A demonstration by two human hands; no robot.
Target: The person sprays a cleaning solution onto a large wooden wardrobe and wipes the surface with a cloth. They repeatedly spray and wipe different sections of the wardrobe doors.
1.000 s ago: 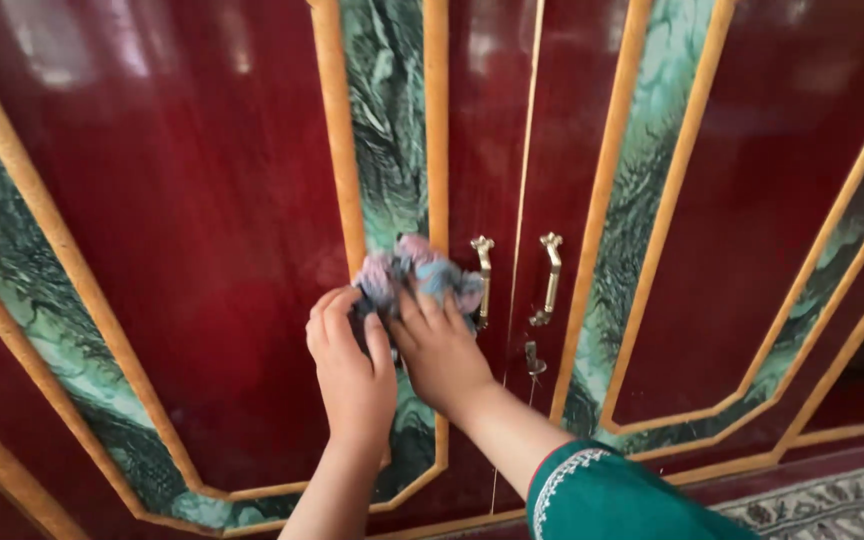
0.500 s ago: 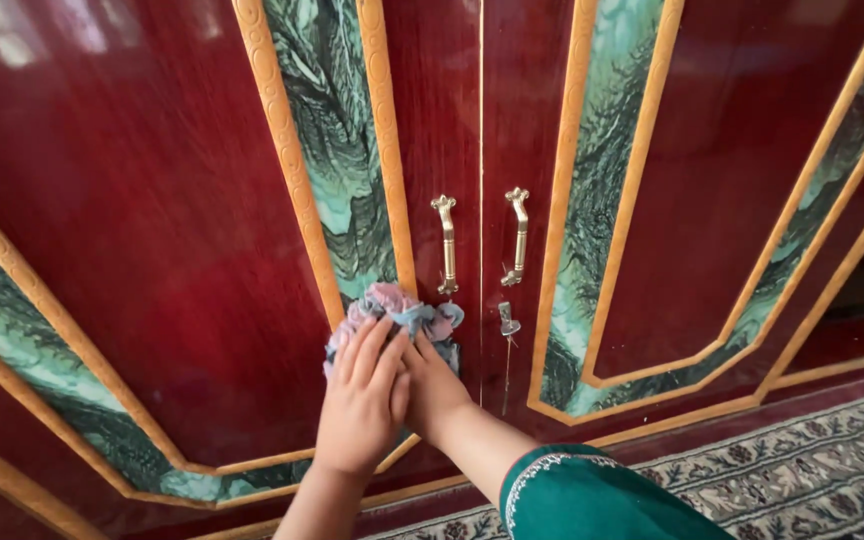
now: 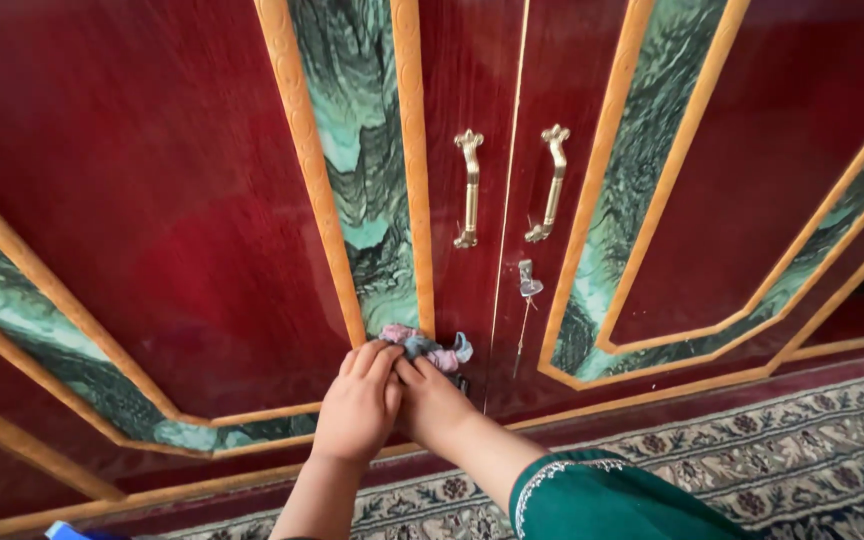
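Together the left hand [image 3: 357, 412] and right hand [image 3: 432, 402] press a bunched cloth [image 3: 424, 347], long axis sideways, against the wardrobe door [image 3: 182, 200].

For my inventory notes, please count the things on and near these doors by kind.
Brass door handles: 2
Key in lock: 1
Crumpled cloth: 1
Hands pressing the cloth: 2, left hand and right hand
Patterned carpet: 1
Total: 7

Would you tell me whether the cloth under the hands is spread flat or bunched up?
Bunched up: the pink and blue cloth shows as a crumpled wad, pressed against the wardrobe door by the left hand and right hand.
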